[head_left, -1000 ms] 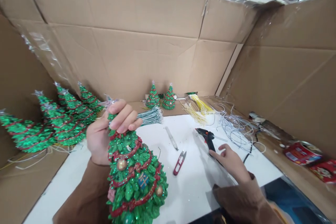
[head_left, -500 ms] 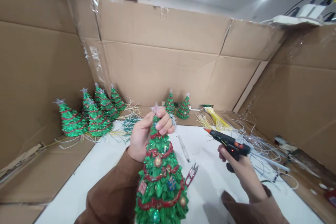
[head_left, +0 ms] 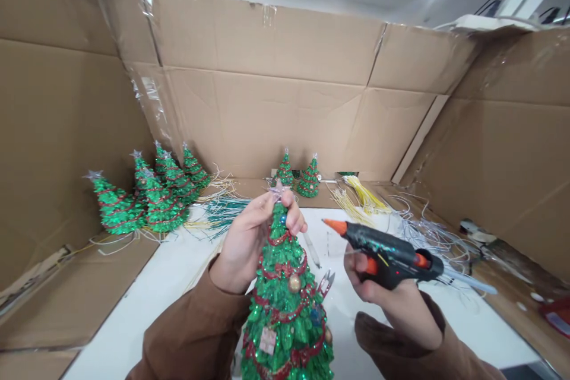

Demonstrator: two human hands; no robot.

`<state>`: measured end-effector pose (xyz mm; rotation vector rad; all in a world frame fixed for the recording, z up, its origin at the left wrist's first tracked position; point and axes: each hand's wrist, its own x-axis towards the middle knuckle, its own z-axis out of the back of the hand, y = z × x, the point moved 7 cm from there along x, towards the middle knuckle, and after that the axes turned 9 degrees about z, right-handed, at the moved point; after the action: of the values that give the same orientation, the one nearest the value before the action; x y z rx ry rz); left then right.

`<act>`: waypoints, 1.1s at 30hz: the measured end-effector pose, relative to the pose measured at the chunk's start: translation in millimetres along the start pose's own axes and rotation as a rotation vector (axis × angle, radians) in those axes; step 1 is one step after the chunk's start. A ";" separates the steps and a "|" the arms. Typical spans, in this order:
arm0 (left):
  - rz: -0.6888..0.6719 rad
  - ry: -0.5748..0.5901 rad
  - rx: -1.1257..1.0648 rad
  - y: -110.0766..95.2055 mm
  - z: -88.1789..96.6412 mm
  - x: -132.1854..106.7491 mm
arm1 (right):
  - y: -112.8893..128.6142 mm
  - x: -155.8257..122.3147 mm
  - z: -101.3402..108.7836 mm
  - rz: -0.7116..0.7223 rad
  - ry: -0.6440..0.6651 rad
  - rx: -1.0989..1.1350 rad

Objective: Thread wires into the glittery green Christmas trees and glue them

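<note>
My left hand [head_left: 249,237] is closed around the top of a green glittery Christmas tree [head_left: 285,303] with red garlands and small ornaments, just below its silver star [head_left: 279,191]. The tree stands upright in front of me. My right hand [head_left: 378,285] grips a black hot glue gun [head_left: 387,252] with an orange nozzle. The nozzle points left toward the treetop, a short gap away from my left fingers.
A group of finished trees [head_left: 146,196] stands at the left, two more trees [head_left: 296,175] at the back. Bundles of green wires [head_left: 222,211], yellow wires [head_left: 360,196] and white wires [head_left: 427,234] lie on the white table [head_left: 146,303]. Red snips [head_left: 327,282] lie behind the tree. Cardboard walls [head_left: 267,113] surround everything.
My right hand picked the glue gun up off the table and brought it up and left toward the treetop. My left hand kept hold of the tree and shifted it right.
</note>
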<state>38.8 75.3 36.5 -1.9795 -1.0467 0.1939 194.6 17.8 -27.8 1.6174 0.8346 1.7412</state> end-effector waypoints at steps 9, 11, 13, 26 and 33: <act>0.087 -0.156 0.096 37.0 11.9 12.7 | 10.8 19.1 -18.0 0.121 -0.076 0.063; 0.110 -0.141 0.069 42.6 11.2 13.9 | 8.5 18.6 -15.9 0.137 -0.082 0.020; 0.128 -0.123 0.037 45.5 10.3 14.3 | 7.4 18.3 -14.6 0.145 -0.067 0.004; 0.154 -0.098 0.048 50.3 9.1 14.2 | 4.2 20.3 -16.3 0.068 -0.035 -0.057; 0.161 -0.126 0.034 51.2 12.2 14.3 | -8.8 11.8 -7.8 -0.012 -0.091 -0.156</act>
<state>72.7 79.4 -6.0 -2.0425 -0.9554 0.4258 186.2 32.2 -27.9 1.5712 0.6476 1.6675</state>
